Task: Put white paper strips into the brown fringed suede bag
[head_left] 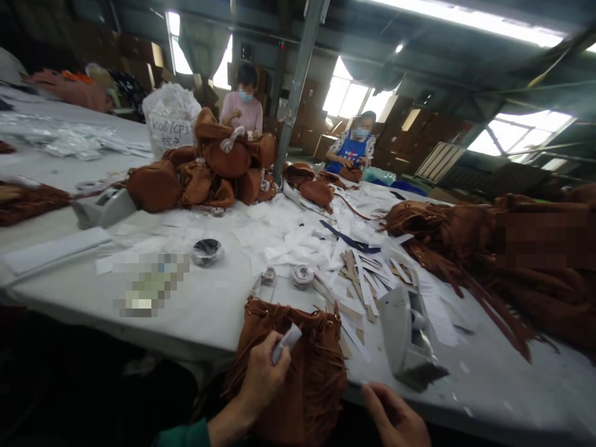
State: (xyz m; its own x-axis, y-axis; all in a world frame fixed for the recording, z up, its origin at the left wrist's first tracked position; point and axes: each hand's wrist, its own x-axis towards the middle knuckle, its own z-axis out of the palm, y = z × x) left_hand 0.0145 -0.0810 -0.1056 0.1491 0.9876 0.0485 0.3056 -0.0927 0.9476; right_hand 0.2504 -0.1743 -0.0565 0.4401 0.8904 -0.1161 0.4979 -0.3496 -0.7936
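A brown fringed drawstring bag (321, 366) with metal eyelets along its top lies in front of me, leaning over the near table edge. My left hand (263, 379) is closed around a small whitish strip (287, 343) and rests against the bag's front. Rolled, wrapped ends (303, 276) of the bag's strap or cord lie on the table just beyond its opening. To the right of the bag, my right hand (395, 417) is by the table edge, below a grey tape dispenser (407, 335). Its fingertips are pinched together; whatever is between them is too small to make out.
White paper pieces (288, 239) and cut strips (361, 279) litter the table. Brown bags are piled at the back (228, 158) and right (447, 230). A second dispenser (105, 208) stands left, near a plastic-wrapped black roll (207, 251). Two people (244, 108) work across the table.
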